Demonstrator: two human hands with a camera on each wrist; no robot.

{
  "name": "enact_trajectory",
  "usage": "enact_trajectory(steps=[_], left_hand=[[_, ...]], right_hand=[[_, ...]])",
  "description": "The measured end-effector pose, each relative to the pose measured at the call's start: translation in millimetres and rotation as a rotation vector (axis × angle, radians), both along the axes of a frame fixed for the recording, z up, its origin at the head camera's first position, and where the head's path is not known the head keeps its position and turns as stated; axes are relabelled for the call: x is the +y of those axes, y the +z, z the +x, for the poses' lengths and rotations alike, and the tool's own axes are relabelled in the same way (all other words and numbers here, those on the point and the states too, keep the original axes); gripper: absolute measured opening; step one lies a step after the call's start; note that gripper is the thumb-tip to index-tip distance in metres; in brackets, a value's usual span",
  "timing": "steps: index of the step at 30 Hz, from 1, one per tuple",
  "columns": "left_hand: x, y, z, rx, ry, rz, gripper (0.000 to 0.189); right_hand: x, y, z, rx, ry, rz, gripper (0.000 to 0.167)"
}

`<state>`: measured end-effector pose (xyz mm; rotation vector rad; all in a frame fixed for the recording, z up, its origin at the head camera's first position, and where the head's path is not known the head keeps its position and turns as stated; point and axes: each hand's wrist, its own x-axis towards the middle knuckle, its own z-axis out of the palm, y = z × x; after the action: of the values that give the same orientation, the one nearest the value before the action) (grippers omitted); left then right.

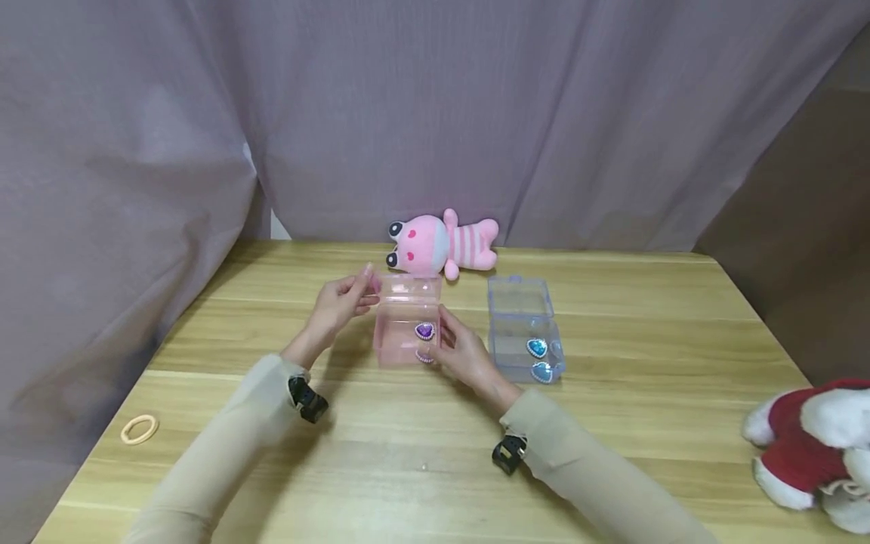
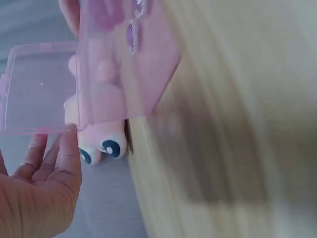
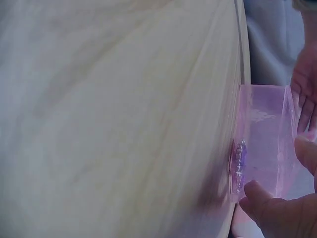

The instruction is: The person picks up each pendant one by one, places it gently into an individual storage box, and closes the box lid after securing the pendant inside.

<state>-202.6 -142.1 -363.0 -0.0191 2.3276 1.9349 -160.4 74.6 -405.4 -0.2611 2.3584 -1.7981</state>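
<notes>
Pink box (image 1: 389, 355) in table's (image 1: 421, 491) far half, between 2 hands; long axis roughly along far edge, lid (image 1: 410, 289) raised on far side. Left hand (image 1: 336, 304) nearer lid: fingers loosely bent, thumb apart, fingertips at lid's left edge. Right hand (image 1: 469, 355) clamped on box's right wall beside 2 purple hearts (image 1: 424, 331).

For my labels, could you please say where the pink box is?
In the head view, the pink box is near centre, between the left hand and right hand, below the pink plush and left of the blue box.
</notes>
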Motion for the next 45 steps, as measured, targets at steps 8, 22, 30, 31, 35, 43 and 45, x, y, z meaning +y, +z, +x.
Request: enact_trajectory(steps=[8, 22, 30, 31, 35, 43, 45], left_hand=[[-4.4, -16.9, 29.4, 0.128, -0.05, -0.242, 0.044], [1.2, -40.0, 44.6, 0.1, -0.026, -0.155, 0.044], [2.2, -43.0, 45.3, 0.127, -0.009, -0.172, 0.044], [2.4, -42.7, 45.4, 0.126, -0.006, -0.176, 0.044], [2.5, -41.8, 45.8, 0.115, 0.003, -0.191, 0.044], [3.9, -41.8, 46.1, 0.135, -0.009, -0.21, 0.044], [4.5, -41.9, 45.9, 0.139, -0.009, -0.212, 0.044]], right_hand=[[-0.7, -2.8, 0.9, -0.033, -0.087, -0.167, 0.05], [-2.9, 0.2, 1.8, -0.092, -0.145, -0.285, 0.039], [-4.2, 0.3, 1.7, -0.07, -0.132, -0.255, 0.039], [-4.3, 0.4, 1.8, -0.059, -0.13, -0.239, 0.039], [-4.9, 1.3, 3.4, -0.032, -0.139, -0.159, 0.04], [-4.1, 0.6, 5.2, -0.008, -0.135, -0.088, 0.044], [-3.6, 0.6, 5.3, -0.013, -0.138, -0.087, 0.045]])
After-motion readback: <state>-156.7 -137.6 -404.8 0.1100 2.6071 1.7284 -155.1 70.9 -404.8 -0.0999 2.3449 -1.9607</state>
